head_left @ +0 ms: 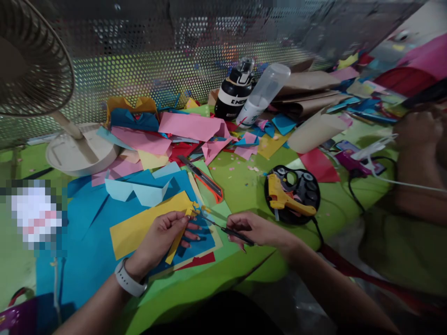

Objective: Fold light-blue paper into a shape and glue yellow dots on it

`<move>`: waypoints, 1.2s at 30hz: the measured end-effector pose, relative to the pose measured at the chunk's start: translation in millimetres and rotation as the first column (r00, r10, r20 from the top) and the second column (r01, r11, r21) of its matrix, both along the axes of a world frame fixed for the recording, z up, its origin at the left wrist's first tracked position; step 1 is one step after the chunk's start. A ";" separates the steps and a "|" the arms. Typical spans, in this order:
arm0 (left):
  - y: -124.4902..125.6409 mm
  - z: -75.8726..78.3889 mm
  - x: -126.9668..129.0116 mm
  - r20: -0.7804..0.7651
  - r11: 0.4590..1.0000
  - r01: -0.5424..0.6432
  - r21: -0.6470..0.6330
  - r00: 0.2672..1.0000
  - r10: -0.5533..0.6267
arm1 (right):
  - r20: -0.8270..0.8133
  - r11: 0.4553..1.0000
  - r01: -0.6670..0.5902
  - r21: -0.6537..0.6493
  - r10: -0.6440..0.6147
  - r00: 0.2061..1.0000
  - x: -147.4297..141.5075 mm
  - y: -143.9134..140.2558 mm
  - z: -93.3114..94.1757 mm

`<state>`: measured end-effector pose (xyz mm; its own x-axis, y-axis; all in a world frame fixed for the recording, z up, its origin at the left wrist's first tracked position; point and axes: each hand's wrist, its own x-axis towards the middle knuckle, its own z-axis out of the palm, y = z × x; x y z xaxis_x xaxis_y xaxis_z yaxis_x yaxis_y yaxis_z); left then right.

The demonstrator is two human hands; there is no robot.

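At ten o'clock, the fan (31, 60) is cut off by the frame, and between eight and nine a patch of coarse squares masks whatever lies there. At eight o'clock only part of a purple object (19, 316) shows, too little to name. Another person's arm (415, 158) enters at three o'clock, dim and cropped by the edge. Lettering on the black bottle (233, 95) near twelve is only partly legible.

Between seven and eight o'clock, just below centre, the left hand (167, 235) pinches a yellow strip (173, 252) between thumb and forefinger, the other fingers spread beneath it, above the blue paper (84, 242). The grip hides the strip's middle. It is narrow and tilted, its upper end pointing to one o'clock, where small notched bits (195, 205) show; whether all are attached is unclear. A wider yellow sheet (139, 228) lies beside it, one corner covered by the hand.

At five o'clock the right hand (258, 229) is closed around the scissors (223, 228), concealing most of the handles. Their blades reach the strip's upper end, but I cannot tell how far apart they stand.
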<state>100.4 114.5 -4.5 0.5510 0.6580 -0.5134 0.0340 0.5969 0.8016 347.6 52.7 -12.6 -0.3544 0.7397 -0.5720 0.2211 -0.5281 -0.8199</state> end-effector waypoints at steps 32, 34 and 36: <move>0.4 -1.0 -1.0 -0.008 0.998 0.046 -0.043 0.999 -0.047 | -0.027 0.998 0.056 -0.004 -0.057 0.998 1.5 -3.9 -12.2; 0.4 -1.5 -1.1 -0.012 0.998 0.049 -0.035 0.999 -0.049 | -0.027 0.999 0.052 0.005 -0.051 0.998 1.3 -3.4 -12.1; 0.1 -2.4 -1.0 -0.008 0.998 0.050 -0.029 0.999 -0.051 | -0.018 0.999 0.045 0.005 -0.045 0.999 1.0 -2.8 -11.7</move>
